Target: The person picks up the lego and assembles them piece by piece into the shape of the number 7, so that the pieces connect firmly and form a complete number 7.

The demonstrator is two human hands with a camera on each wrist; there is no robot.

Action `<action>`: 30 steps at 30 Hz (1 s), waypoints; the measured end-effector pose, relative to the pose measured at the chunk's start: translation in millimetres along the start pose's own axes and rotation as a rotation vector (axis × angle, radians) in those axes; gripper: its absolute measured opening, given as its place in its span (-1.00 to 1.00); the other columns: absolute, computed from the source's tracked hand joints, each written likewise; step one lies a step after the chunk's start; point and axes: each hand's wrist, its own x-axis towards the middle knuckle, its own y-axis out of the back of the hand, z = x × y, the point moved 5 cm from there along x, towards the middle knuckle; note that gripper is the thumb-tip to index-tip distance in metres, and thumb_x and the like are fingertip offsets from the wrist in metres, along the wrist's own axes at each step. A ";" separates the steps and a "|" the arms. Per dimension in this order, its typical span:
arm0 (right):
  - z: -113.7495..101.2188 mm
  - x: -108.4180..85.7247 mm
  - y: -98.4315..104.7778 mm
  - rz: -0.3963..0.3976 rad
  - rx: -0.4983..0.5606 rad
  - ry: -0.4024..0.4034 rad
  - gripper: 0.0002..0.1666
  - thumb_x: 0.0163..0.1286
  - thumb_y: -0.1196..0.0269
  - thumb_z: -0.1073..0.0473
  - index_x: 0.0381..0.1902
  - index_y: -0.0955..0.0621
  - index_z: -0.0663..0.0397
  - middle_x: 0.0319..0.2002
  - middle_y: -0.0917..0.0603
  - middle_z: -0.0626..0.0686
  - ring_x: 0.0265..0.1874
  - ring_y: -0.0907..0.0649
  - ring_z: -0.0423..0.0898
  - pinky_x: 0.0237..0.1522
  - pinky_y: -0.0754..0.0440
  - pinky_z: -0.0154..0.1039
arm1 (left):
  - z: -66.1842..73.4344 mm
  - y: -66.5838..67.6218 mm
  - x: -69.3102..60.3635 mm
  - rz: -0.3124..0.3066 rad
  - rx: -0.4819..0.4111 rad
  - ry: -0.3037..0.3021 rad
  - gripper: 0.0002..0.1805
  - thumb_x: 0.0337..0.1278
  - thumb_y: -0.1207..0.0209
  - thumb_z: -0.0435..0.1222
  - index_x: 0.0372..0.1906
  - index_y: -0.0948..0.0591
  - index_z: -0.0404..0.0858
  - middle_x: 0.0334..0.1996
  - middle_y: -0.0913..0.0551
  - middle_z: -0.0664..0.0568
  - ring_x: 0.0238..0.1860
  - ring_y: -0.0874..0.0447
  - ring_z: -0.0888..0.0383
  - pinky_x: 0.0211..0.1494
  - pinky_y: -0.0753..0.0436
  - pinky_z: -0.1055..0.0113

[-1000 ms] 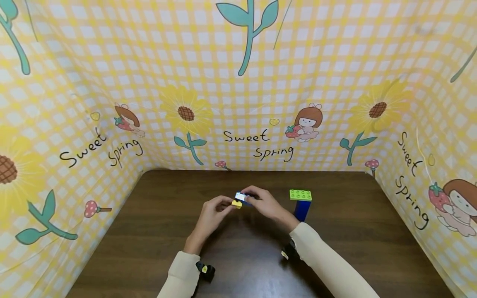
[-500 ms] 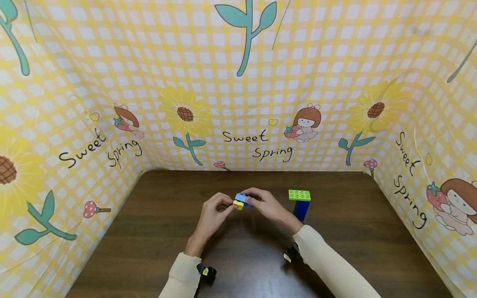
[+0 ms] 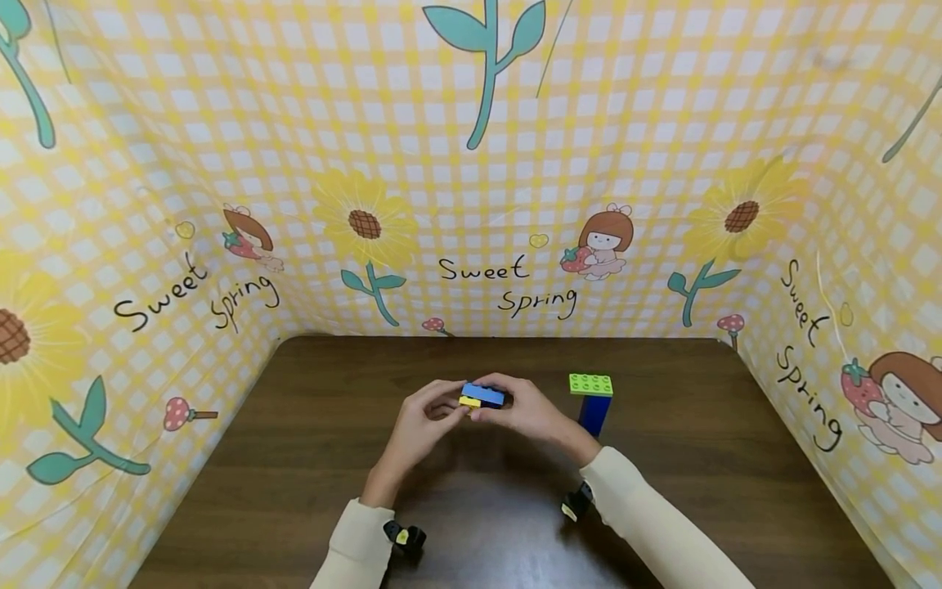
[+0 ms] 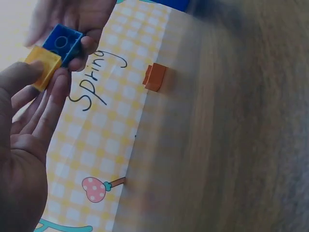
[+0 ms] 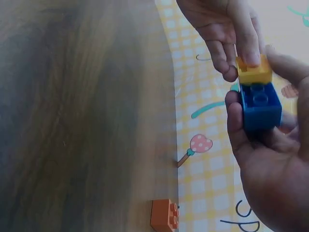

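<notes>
Above the middle of the table, the left hand pinches a small yellow brick. A longer blue brick is gripped by the right hand between thumb and fingers. In the head view the yellow brick lies under the blue one's left end. The left wrist view shows the left thumb on the yellow brick and the hollow underside of the blue brick. In the right wrist view, the yellow brick touches the blue brick; whether they are locked together I cannot tell.
Right of the hands stands a dark blue column topped by a lime green studded brick. An orange brick rests on the table in both wrist views. Patterned cloth surrounds the brown table.
The right hand's grip on the blue brick has shifted, its thumb now lower, and more of the brick shows. The blue brick has turned, its long side facing the head camera. The left hand still pinches the yellow brick.
</notes>
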 end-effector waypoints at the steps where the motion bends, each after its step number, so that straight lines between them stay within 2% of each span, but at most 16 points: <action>1: -0.5 -0.2 0.0 0.008 -0.016 0.008 -0.49 0.49 -0.42 -0.02 0.32 -0.64 -0.04 0.14 -0.73 0.05 0.00 -0.66 -0.08 0.04 -0.66 -0.19 | 0.6 -0.2 0.1 -0.010 -0.008 0.004 -0.58 0.33 -0.37 -0.48 0.26 -0.69 -0.33 0.05 -0.70 -0.24 -0.11 -0.79 0.20 0.00 -0.78 0.43; 7: -3.2 -3.6 -0.5 0.017 -0.058 0.018 -0.53 0.46 -0.45 0.02 0.27 -0.67 -0.02 0.11 -0.76 0.05 -0.03 -0.68 -0.09 0.05 -0.67 -0.16 | 0.3 -0.9 -1.0 -0.051 -0.034 0.043 -0.61 0.31 -0.40 -0.45 0.20 -0.70 -0.28 0.04 -0.66 -0.19 -0.11 -0.79 0.21 -0.02 -0.79 0.41; 16: -6.7 -7.1 -0.5 0.001 -0.135 0.026 -0.52 0.43 -0.48 -0.03 0.22 -0.70 -0.04 0.04 -0.78 -0.01 -0.09 -0.64 -0.12 0.01 -0.64 -0.17 | 0.7 -0.4 -3.7 -0.108 -0.055 0.105 -0.64 0.33 -0.40 -0.41 0.18 -0.69 -0.21 0.00 -0.64 -0.15 -0.12 -0.80 0.20 -0.08 -0.80 0.35; 18: -7.6 -7.4 -0.4 -0.002 -0.159 0.038 -0.54 0.42 -0.48 -0.03 0.21 -0.70 -0.04 0.01 -0.79 -0.03 -0.12 -0.63 -0.14 -0.02 -0.62 -0.19 | 1.8 -0.8 -4.0 -0.118 -0.058 0.114 -0.65 0.33 -0.40 -0.40 0.17 -0.69 -0.21 -0.02 -0.64 -0.15 -0.14 -0.81 0.18 -0.09 -0.82 0.25; 22: -9.8 -8.5 -0.6 -0.007 -0.194 0.058 -0.56 0.43 -0.48 -0.03 0.19 -0.71 -0.05 -0.03 -0.81 -0.06 -0.18 -0.62 -0.17 -0.07 -0.60 -0.25 | 3.0 -1.9 -4.8 -0.123 -0.066 0.117 -0.68 0.33 -0.40 -0.39 0.13 -0.69 -0.20 -0.05 -0.64 -0.14 -0.17 -0.82 0.16 -0.12 -0.83 0.17; 27: -12.3 -10.7 -0.4 -0.039 -0.195 0.070 -0.55 0.46 -0.45 0.02 0.22 -0.70 0.02 -0.03 -0.81 -0.03 -0.23 -0.63 -0.19 -0.11 -0.61 -0.31 | 2.8 -3.8 -5.9 -0.125 -0.080 0.096 -0.68 0.32 -0.39 -0.44 0.13 -0.68 -0.24 -0.04 -0.63 -0.16 -0.17 -0.81 0.18 -0.12 -0.83 0.30; 30: -11.9 -11.2 -0.1 -0.068 -0.183 0.081 -0.55 0.48 -0.43 0.07 0.25 -0.69 0.09 -0.04 -0.81 0.02 -0.32 -0.62 -0.21 -0.19 -0.61 -0.34 | 2.8 -5.3 -6.5 -0.130 -0.080 0.103 -0.67 0.32 -0.39 -0.46 0.14 -0.68 -0.26 -0.02 -0.64 -0.17 -0.17 -0.81 0.17 -0.11 -0.83 0.25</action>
